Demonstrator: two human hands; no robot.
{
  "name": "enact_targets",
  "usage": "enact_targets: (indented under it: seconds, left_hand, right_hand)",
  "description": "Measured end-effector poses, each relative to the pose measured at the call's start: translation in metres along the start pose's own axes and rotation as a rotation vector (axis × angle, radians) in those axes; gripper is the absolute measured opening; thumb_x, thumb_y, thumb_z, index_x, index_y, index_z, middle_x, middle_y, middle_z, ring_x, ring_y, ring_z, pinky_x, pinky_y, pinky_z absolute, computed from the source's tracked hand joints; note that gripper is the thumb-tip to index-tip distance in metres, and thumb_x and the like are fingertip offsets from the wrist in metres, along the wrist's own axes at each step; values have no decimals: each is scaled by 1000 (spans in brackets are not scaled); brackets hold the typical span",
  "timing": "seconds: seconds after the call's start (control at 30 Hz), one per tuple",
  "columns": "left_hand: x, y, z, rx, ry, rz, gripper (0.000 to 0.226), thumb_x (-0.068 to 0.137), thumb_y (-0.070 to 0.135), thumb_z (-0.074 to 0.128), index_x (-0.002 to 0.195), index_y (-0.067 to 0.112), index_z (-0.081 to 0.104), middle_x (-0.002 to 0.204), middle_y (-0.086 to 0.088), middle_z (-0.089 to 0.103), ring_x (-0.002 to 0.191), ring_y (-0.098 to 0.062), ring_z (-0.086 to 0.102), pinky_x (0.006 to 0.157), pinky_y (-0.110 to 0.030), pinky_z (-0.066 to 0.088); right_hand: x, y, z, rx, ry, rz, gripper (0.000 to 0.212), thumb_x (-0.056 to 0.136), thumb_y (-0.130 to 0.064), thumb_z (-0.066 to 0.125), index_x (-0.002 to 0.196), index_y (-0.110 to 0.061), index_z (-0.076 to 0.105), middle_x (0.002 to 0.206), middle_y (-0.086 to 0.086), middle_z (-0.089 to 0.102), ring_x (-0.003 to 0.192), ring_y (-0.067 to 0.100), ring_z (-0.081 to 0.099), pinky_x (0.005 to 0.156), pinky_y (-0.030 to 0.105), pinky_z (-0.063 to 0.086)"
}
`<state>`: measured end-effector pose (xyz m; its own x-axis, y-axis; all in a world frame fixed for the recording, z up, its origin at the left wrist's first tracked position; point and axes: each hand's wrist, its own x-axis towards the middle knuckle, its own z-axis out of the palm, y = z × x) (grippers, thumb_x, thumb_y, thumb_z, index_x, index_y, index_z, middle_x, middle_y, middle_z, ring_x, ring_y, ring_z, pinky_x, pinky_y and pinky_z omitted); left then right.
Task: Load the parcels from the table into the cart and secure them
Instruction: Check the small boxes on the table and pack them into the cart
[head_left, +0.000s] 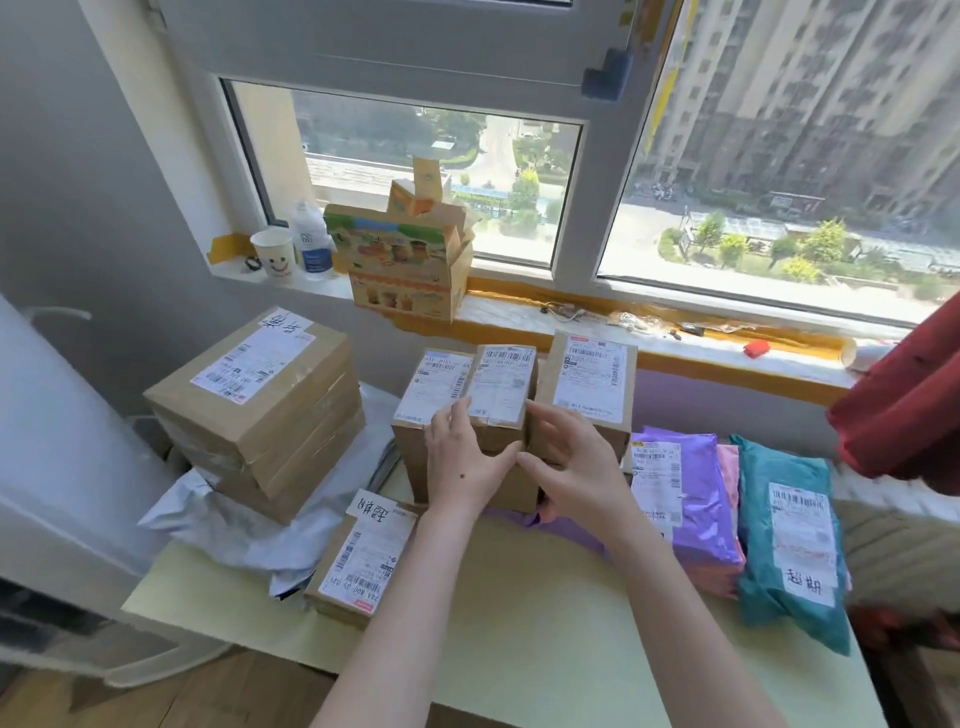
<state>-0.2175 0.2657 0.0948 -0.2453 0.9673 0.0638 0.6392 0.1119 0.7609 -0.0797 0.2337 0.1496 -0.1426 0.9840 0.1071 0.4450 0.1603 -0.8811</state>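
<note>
Item: small brown cardboard parcel (501, 387), taped, with a white barcoded shipping label covering its top face. It is sitting in the middle of a row of three boxes at the back of the pale yellow tabletop (519, 634), raised on another carton beneath.

Left hand (465, 462): fingers are lying nearly straight against the parcel's left side, thumb spreading across below its front edge.

Right hand (569, 460): fingers are reaching, nearly straight, to the parcel's right side, thumb pointing toward the left thumb. The parcel is being pressed between the two hands.

Adjoining: a labelled box (428, 389) is touching it on the left; a taller labelled box (589, 384) is standing just beside it on the right.

Further out, left: a large taped carton (260, 400) is resting on crumpled white plastic bags (244, 535); a flat box (363, 564) with a handwritten slip is lying near the front.

Further out, right: a purple mailer (696, 504), a pink mailer (729, 467) and a teal mailer (789, 545) are lying side by side, overlapping.
</note>
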Motion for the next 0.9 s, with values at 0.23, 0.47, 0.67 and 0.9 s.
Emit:
enact_targets:
  seconds: [0.23, 0.47, 0.67, 0.9]
  left_hand:
    - [8, 2, 10, 49, -6, 31, 76, 79, 45, 69, 140, 17, 34, 143, -9, 35, 133, -27, 26, 106, -37, 31]
    - [5, 7, 18, 74, 44, 8, 75, 78, 49, 67, 136, 15, 34, 139, -10, 36, 129, -27, 26, 105, -35, 29]
    - [1, 12, 22, 38, 95, 3, 76, 76, 48, 69, 135, 12, 36, 137, -9, 42, 127, -26, 30, 106, -36, 30]
    - [-7, 17, 8, -168, 240, 29, 70, 68, 34, 78, 126, 9, 48, 127, -7, 53, 121, -23, 39, 103, -37, 33]
  right_hand:
    - [3, -2, -2, 23, 27, 30, 55, 85, -5, 68, 136, -21, 51, 115, -24, 48, 102, -6, 56, 84, 2, 43]
    - [0, 1, -8, 9, 25, 36, 57, 86, -8, 68, 138, -22, 50, 116, -27, 46, 105, -1, 56, 89, 12, 50]
    - [-3, 9, -16, 13, 2, 50, 58, 86, -11, 68, 139, -23, 49, 126, -13, 49, 116, 7, 55, 100, 25, 48]
    - [-5, 13, -26, 28, 12, 66, 58, 85, -12, 70, 138, -25, 50, 134, -3, 51, 118, 10, 56, 102, 28, 48]
